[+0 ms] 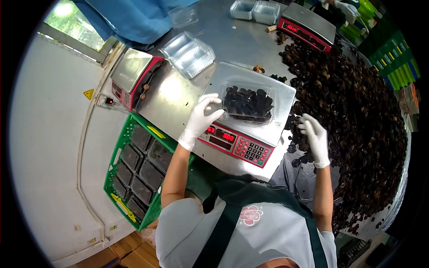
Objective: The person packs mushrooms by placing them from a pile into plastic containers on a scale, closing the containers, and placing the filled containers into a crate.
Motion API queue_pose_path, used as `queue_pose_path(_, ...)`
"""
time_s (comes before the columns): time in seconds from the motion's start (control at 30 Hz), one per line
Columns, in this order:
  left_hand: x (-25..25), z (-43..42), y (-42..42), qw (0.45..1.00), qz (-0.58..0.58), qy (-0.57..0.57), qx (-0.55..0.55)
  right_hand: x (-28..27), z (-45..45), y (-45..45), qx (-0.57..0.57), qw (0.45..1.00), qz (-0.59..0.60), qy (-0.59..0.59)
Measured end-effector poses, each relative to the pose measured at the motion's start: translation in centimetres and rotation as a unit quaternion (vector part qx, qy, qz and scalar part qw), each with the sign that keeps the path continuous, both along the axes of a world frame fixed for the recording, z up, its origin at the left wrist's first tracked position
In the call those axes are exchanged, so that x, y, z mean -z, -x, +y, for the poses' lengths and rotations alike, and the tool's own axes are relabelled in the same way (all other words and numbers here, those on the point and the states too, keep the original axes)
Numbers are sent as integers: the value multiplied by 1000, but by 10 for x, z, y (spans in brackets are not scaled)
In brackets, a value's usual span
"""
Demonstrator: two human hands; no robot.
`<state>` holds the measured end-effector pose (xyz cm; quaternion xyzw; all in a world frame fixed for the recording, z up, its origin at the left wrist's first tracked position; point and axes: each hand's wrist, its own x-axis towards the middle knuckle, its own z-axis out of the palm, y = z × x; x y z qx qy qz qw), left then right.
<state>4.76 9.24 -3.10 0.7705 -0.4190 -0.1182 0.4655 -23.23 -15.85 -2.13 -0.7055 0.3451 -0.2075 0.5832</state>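
A clear plastic box (248, 103) of dark, wrinkled pieces rests on the metal plate of a red scale (240, 145) with lit red digits. My left hand (201, 117), in a white glove, is at the box's left edge with thumb and fingers apart and nothing seen between them. To the right of the scale, my right hand (314, 137), also gloved, hovers at the edge of a large heap of dark pieces (348, 111). Its fingers are slightly curled and apart; no piece shows in them.
Empty clear boxes (187, 53) lie behind the scale. Another red scale (134, 78) stands left, above a green crate (134, 169) of filled boxes. At the back right are a third scale (308, 27) and another person's gloved hand (346, 10). Green crates (393, 58) stand far right.
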Motion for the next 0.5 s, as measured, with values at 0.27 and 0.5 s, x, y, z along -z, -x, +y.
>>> queue_pose_path(0.27,15,4,18,927,370,6,-67,10,34,-54,-105,972,-3,-209)
queue_pose_path(0.5,12,0,16,881,469,13,-66,13,24,-68,-83,961,13,-262)
